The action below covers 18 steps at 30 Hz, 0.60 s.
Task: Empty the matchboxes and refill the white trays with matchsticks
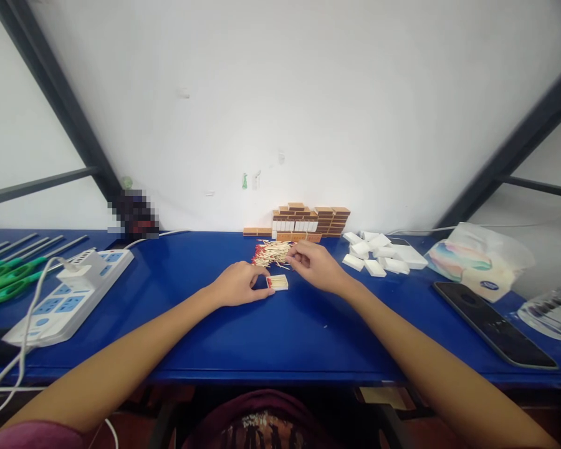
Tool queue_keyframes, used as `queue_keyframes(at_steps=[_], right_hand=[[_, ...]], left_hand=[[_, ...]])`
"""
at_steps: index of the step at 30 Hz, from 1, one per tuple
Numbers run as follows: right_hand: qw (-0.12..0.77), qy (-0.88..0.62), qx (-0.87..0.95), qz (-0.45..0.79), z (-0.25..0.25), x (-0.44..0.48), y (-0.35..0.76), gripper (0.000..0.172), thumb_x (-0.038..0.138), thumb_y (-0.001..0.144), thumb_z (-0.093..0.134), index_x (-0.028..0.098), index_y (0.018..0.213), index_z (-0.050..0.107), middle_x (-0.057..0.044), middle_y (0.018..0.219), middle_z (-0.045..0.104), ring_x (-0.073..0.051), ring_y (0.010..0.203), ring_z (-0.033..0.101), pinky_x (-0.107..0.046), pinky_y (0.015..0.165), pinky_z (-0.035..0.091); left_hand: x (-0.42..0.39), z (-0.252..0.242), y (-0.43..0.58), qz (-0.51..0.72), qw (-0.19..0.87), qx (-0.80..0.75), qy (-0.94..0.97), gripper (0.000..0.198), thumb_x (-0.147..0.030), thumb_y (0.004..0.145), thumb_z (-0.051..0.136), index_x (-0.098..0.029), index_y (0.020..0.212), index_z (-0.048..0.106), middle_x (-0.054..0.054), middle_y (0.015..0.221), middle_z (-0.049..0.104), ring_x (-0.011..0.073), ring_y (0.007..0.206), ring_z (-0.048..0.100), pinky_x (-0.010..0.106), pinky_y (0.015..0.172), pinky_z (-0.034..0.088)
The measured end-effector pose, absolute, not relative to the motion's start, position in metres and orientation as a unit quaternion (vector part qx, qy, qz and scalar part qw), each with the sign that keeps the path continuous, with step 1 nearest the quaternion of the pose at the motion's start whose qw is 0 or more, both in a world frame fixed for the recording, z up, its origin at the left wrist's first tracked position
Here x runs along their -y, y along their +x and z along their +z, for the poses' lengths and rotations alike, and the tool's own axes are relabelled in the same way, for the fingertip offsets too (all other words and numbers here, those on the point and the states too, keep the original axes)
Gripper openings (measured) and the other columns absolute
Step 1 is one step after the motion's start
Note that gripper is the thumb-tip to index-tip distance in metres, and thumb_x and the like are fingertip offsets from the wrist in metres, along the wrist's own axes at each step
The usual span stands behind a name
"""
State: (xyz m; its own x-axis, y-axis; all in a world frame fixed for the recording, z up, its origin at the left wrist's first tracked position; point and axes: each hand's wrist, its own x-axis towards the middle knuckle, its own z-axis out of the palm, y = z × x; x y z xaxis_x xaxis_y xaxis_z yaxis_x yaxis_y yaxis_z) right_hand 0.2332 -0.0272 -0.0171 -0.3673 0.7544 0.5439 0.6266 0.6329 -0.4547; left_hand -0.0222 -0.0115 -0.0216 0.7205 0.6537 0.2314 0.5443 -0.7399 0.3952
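A small white matchbox tray with red-tipped matches in it lies on the blue table. My left hand grips its left end between thumb and forefinger. Just behind the tray is a loose heap of matches, most of their red heads toward the left. The fingers of my right hand are pinched together at the heap's right edge; whether a match is between them is too small to tell. Several white matchbox trays lie scattered to the right of that hand.
Brown matchboxes are stacked against the wall. On the right are a tissue pack, a phone and a clear plastic bottle. To the left lie a power strip with white cables and green-handled tools.
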Motion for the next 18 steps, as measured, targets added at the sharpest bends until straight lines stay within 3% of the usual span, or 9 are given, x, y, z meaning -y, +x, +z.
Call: queue_keyframes(at_steps=[9, 18], right_hand=[[0.256, -0.390, 0.870, 0.159, -0.0154, 0.0319, 0.2283, 0.002, 0.020, 0.089, 0.071, 0.019, 0.089, 0.072, 0.000, 0.076, 0.058, -0.014, 0.070, 0.052, -0.025, 0.066, 0.037], [0.224, -0.405, 0.869, 0.172, -0.0212, 0.0323, 0.2259, 0.012, 0.023, 0.094, 0.066, 0.018, 0.085, 0.071, 0.000, 0.073, 0.059, -0.014, 0.069, 0.052, -0.026, 0.066, 0.036]], left_hand=[[0.0121, -0.0210, -0.0223, 0.169, 0.149, -0.332, 0.916, 0.036, -0.054, 0.089, 0.067, -0.021, 0.105, 0.074, -0.004, 0.062, 0.059, 0.0129, 0.056, 0.056, 0.025, 0.057, 0.034], [0.0086, -0.0228, -0.0228, 0.151, 0.127, -0.328, 0.924, 0.042, -0.058, 0.092, 0.064, -0.021, 0.110, 0.073, -0.002, 0.064, 0.063, 0.0148, 0.059, 0.058, 0.026, 0.059, 0.035]])
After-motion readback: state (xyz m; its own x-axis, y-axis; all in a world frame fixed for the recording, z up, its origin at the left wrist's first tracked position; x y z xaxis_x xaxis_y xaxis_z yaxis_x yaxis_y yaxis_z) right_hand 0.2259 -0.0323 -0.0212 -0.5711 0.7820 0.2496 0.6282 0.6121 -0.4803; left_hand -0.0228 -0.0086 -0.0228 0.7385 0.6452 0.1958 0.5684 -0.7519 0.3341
